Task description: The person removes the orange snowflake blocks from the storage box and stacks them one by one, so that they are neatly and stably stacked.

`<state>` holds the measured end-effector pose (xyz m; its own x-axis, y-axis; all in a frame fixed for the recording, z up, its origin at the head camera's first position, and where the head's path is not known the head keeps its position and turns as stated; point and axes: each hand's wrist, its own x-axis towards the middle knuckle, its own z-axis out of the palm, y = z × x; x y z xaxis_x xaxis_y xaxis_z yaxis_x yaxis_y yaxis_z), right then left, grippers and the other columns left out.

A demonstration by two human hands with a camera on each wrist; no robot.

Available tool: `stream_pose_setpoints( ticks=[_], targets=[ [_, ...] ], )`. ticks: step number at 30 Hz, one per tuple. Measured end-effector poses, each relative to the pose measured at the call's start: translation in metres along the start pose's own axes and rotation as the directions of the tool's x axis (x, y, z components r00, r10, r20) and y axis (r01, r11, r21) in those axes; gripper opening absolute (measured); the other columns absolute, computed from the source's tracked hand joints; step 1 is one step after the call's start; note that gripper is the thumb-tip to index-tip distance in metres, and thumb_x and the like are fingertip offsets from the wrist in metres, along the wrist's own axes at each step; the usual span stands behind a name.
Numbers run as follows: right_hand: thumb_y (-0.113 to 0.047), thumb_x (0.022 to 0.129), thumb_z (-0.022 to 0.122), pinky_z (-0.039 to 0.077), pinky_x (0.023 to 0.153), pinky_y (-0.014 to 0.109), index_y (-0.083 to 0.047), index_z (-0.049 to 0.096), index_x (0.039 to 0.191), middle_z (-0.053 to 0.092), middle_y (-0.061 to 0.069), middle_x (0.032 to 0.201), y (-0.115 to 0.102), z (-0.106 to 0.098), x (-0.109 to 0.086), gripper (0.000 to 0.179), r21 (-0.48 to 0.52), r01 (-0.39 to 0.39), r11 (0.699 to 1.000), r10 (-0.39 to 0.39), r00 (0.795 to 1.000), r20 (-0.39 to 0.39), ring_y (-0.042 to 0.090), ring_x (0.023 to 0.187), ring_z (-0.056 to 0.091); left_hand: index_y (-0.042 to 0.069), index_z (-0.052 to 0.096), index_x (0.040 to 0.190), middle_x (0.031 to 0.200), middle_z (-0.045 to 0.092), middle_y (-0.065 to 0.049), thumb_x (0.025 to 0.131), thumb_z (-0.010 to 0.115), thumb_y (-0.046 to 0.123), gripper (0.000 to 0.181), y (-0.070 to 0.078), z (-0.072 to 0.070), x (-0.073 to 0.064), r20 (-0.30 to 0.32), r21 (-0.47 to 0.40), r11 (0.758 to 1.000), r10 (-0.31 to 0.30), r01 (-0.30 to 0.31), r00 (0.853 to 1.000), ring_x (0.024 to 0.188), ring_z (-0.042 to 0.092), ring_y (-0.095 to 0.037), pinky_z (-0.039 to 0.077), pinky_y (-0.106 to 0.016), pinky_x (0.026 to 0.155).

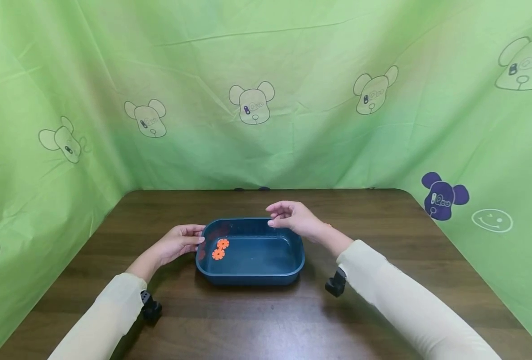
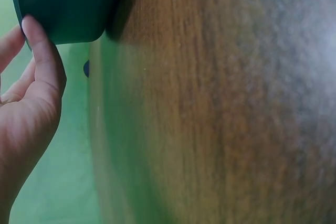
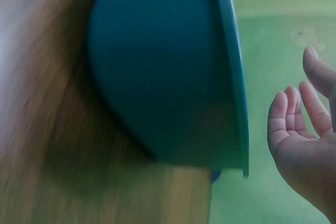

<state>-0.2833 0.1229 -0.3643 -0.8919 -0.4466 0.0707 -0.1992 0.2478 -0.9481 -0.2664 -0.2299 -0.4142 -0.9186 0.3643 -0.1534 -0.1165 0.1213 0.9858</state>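
A dark blue rectangular basin (image 1: 254, 280) with rounded corners stands on the wooden table. Two orange notched discs, shaped like flowers, lie in its left part: one disc (image 1: 222, 244) farther back, the other disc (image 1: 218, 254) just in front, their edges touching or nearly so. At the basin's left end my left hand (image 1: 180, 244) pinches the rim; the left wrist view shows the thumb (image 2: 44, 59) against the outer wall. My right hand (image 1: 295, 220) hovers over the back right rim, fingers loosely bent and holding nothing. In the right wrist view that hand (image 3: 304, 135) is apart from the basin.
The brown wooden table (image 1: 256, 320) has rounded far corners. A green curtain (image 1: 193, 150) printed with bear heads hangs around its back and sides. Black wrist devices (image 1: 336, 283) sit on both sleeves.
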Motion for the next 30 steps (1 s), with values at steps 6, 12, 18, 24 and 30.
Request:
stream_pose_setpoints(
  ticks=[6, 12, 18, 24, 30],
  targets=[
    [-0.005, 0.086, 0.073, 0.052, 0.086, 0.038, 0.004, 0.060, 0.123, 0.060, 0.022, 0.110, -0.006, 0.021, 0.008, 0.040, 0.015, 0.015, 1.000, -0.016, 1.000, 0.017, 0.022, 0.094, 0.059, -0.012, 0.036, 0.143, 0.116, 0.058, -0.012, 0.097, 0.059, 0.006, 0.055, 0.000, 0.001, -0.001, -0.010, -0.007, 1.000, -0.003, 0.003, 1.000, 0.093, 0.060, -0.012, 0.053, -0.027, 0.080],
    [-0.008, 0.087, 0.074, 0.052, 0.083, 0.033, 0.003, 0.061, 0.124, 0.062, 0.014, 0.105, -0.011, 0.041, 0.015, 0.041, 0.003, -0.010, 1.000, 0.010, 0.999, 0.040, 0.022, 0.093, 0.057, -0.013, 0.035, 0.143, 0.127, 0.057, -0.017, 0.096, 0.059, 0.006, 0.055, -0.002, 0.001, -0.001, -0.012, -0.034, 0.999, 0.006, -0.007, 1.000, 0.094, 0.062, -0.011, 0.053, -0.026, 0.079],
    [-0.007, 0.087, 0.074, 0.051, 0.079, 0.029, 0.004, 0.061, 0.124, 0.062, 0.011, 0.101, -0.016, 0.060, 0.022, 0.041, 0.013, -0.026, 1.000, 0.024, 0.995, 0.092, 0.019, 0.089, 0.058, -0.012, 0.035, 0.143, 0.130, 0.055, -0.020, 0.097, 0.059, 0.007, 0.055, -0.002, -0.001, -0.001, -0.005, -0.038, 0.999, 0.008, -0.008, 1.000, 0.096, 0.063, -0.012, 0.053, -0.026, 0.080],
    [-0.007, 0.086, 0.074, 0.051, 0.081, 0.029, 0.004, 0.061, 0.122, 0.061, 0.017, 0.105, -0.016, 0.076, 0.030, 0.039, 0.021, -0.032, 0.999, 0.029, 0.992, 0.120, 0.019, 0.091, 0.058, -0.012, 0.036, 0.142, 0.130, 0.056, -0.019, 0.097, 0.059, 0.007, 0.055, -0.002, -0.001, -0.001, 0.000, -0.043, 0.999, 0.014, -0.014, 1.000, 0.099, 0.063, -0.014, 0.053, -0.028, 0.082],
    [-0.007, 0.085, 0.075, 0.051, 0.080, 0.029, 0.000, 0.065, 0.115, 0.062, 0.012, 0.101, -0.015, 0.091, 0.035, 0.033, -0.023, -0.036, 0.999, 0.038, 0.994, 0.100, 0.019, 0.089, 0.059, -0.012, 0.038, 0.141, 0.123, 0.061, -0.011, 0.097, 0.059, 0.007, 0.053, -0.002, -0.002, 0.000, 0.012, -0.045, 0.999, 0.020, -0.019, 1.000, 0.100, 0.063, -0.015, 0.052, -0.028, 0.084]
  ],
)
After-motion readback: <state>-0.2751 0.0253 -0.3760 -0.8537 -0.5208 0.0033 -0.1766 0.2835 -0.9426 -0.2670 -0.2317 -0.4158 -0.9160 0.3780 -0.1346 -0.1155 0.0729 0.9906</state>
